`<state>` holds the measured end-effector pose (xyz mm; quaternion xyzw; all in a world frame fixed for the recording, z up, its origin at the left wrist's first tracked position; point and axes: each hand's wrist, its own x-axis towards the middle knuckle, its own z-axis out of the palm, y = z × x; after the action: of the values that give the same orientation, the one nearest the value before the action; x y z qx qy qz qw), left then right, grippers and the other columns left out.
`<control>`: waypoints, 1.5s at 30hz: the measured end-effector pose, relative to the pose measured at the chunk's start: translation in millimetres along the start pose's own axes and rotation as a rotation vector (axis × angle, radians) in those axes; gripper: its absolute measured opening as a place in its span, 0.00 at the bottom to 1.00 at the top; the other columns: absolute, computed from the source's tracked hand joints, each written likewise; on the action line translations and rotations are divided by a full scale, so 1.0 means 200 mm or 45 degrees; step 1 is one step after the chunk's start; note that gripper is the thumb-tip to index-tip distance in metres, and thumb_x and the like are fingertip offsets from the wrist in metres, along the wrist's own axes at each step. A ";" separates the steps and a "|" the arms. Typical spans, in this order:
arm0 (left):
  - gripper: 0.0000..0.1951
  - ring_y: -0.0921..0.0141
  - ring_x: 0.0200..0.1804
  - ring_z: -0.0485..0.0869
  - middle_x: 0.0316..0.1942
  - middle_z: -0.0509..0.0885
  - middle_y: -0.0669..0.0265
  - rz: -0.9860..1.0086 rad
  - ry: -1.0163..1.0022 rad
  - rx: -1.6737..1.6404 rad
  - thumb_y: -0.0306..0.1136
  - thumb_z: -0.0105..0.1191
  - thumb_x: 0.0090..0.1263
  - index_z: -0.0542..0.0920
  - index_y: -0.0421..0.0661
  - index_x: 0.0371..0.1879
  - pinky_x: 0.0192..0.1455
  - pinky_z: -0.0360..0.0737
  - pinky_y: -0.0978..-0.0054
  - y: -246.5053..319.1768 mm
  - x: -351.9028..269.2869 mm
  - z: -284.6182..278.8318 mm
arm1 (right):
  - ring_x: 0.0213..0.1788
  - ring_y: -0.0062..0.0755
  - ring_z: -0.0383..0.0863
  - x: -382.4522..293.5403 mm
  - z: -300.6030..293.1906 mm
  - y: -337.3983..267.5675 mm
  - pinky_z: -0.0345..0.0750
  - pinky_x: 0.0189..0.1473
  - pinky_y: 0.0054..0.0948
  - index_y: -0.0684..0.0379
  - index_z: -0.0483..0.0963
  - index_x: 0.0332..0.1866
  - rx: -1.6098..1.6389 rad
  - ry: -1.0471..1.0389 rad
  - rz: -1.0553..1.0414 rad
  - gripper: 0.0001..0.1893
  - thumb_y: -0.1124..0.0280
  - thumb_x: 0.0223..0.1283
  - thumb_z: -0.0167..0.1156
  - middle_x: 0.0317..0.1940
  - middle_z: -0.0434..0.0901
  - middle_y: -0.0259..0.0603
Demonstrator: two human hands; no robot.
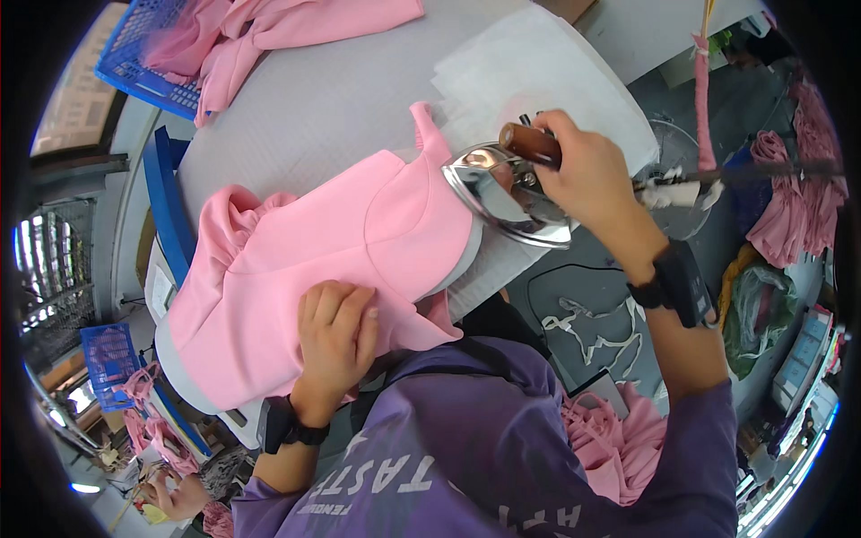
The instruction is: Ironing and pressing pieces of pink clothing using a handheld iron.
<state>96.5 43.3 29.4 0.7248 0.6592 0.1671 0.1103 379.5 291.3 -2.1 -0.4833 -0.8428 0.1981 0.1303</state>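
Note:
My right hand (588,168) grips the brown wooden handle of a shiny metal clothes iron (508,195). The iron is at the right end of a pink garment (296,262), over its edge; whether its sole touches the cloth I cannot tell. This garment, with seams and a gathered part at the left, is spread over a pale padded board (181,373). On its near side lies my left hand (336,329), fingers loosely curled on the cloth; whether they pinch it is hidden.
Beyond the board stands a grey-covered table (323,87) with a white sheet (531,74). A blue plastic basket (148,87) of pink garments is at its upper left. Pink garments hang at the right. Below are a floor fan (679,208) and a co-worker's hand (178,497) at lower left.

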 end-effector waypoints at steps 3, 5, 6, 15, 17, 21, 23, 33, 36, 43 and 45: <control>0.08 0.54 0.48 0.83 0.46 0.86 0.56 -0.088 0.047 -0.099 0.25 0.62 0.67 0.85 0.41 0.44 0.54 0.78 0.57 0.01 0.09 0.01 | 0.39 0.56 0.90 0.00 -0.16 -0.07 0.84 0.43 0.47 0.58 0.75 0.63 -0.115 -0.046 0.115 0.33 0.62 0.50 0.77 0.37 0.90 0.52; 0.04 0.56 0.43 0.83 0.38 0.86 0.58 -0.129 0.147 -0.214 0.22 0.60 0.70 0.85 0.39 0.41 0.50 0.80 0.61 0.01 0.14 0.00 | 0.39 0.55 0.91 -0.06 -0.22 -0.08 0.84 0.43 0.47 0.57 0.74 0.64 -0.090 -0.021 0.032 0.35 0.60 0.48 0.78 0.37 0.90 0.50; 0.04 0.56 0.43 0.83 0.38 0.86 0.58 -0.131 0.144 -0.211 0.22 0.60 0.70 0.85 0.39 0.41 0.50 0.80 0.61 0.02 0.17 0.00 | 0.39 0.54 0.91 -0.09 -0.24 -0.08 0.84 0.43 0.46 0.57 0.74 0.65 -0.072 0.006 -0.049 0.37 0.59 0.47 0.79 0.38 0.91 0.49; 0.21 0.55 0.69 0.79 0.65 0.81 0.52 -0.056 0.329 -0.011 0.29 0.59 0.77 0.80 0.40 0.67 0.72 0.74 0.57 0.02 0.36 0.16 | 0.30 0.49 0.87 -0.22 -0.03 -0.14 0.80 0.34 0.42 0.60 0.77 0.52 0.024 -0.135 -0.629 0.23 0.72 0.48 0.74 0.25 0.83 0.39; 0.26 0.53 0.75 0.72 0.72 0.76 0.53 -0.024 0.195 0.078 0.35 0.60 0.77 0.76 0.41 0.72 0.78 0.68 0.54 0.10 0.38 0.21 | 0.35 0.51 0.88 -0.17 -0.09 -0.05 0.82 0.39 0.43 0.60 0.77 0.60 0.013 0.023 -0.330 0.27 0.73 0.51 0.72 0.30 0.86 0.40; 0.38 0.57 0.85 0.60 0.83 0.67 0.61 0.046 -0.205 0.143 0.49 0.61 0.73 0.69 0.48 0.80 0.87 0.55 0.54 0.05 0.25 0.11 | 0.52 0.52 0.87 0.01 -0.11 -0.05 0.81 0.54 0.47 0.61 0.74 0.68 -0.111 0.094 -0.330 0.33 0.73 0.53 0.69 0.46 0.88 0.47; 0.38 0.58 0.85 0.61 0.82 0.68 0.62 0.132 -0.277 0.191 0.49 0.61 0.72 0.70 0.50 0.80 0.86 0.56 0.53 -0.05 0.08 0.03 | 0.64 0.51 0.79 0.08 0.02 -0.23 0.74 0.66 0.50 0.62 0.76 0.66 0.018 0.147 -0.736 0.32 0.74 0.50 0.68 0.60 0.82 0.49; 0.27 0.59 0.80 0.70 0.76 0.76 0.65 0.211 -0.370 0.150 0.40 0.57 0.74 0.79 0.49 0.72 0.84 0.61 0.55 -0.16 -0.20 -0.24 | 0.47 0.50 0.82 0.28 0.05 -0.51 0.78 0.54 0.45 0.59 0.77 0.42 0.121 -0.769 -0.898 0.11 0.73 0.51 0.63 0.40 0.81 0.50; 0.22 0.56 0.74 0.75 0.67 0.81 0.56 0.143 -0.111 -0.166 0.37 0.59 0.73 0.83 0.43 0.64 0.78 0.68 0.56 -0.11 0.06 -0.19 | 0.38 0.54 0.81 0.25 -0.01 -0.48 0.79 0.46 0.43 0.60 0.76 0.42 0.339 -0.797 -0.735 0.11 0.74 0.52 0.62 0.33 0.79 0.51; 0.12 0.66 0.34 0.80 0.31 0.84 0.58 -0.600 -0.392 -1.003 0.35 0.59 0.79 0.85 0.36 0.45 0.40 0.78 0.67 0.00 0.50 -0.01 | 0.42 0.40 0.86 0.27 -0.13 -0.36 0.82 0.50 0.36 0.64 0.79 0.49 0.612 -0.818 -0.558 0.12 0.74 0.62 0.65 0.37 0.86 0.46; 0.13 0.63 0.28 0.79 0.26 0.83 0.55 -0.582 -0.253 -1.096 0.36 0.59 0.79 0.85 0.35 0.41 0.35 0.77 0.62 0.01 0.48 0.04 | 0.43 0.35 0.86 0.28 -0.12 -0.30 0.82 0.51 0.33 0.66 0.81 0.53 0.893 -1.036 -0.215 0.14 0.72 0.65 0.67 0.40 0.87 0.45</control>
<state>109.2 139.2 31.3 0.4628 0.6589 0.3257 0.4957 315.2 318.1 49.5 -0.2259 -0.7444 0.6273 -0.0377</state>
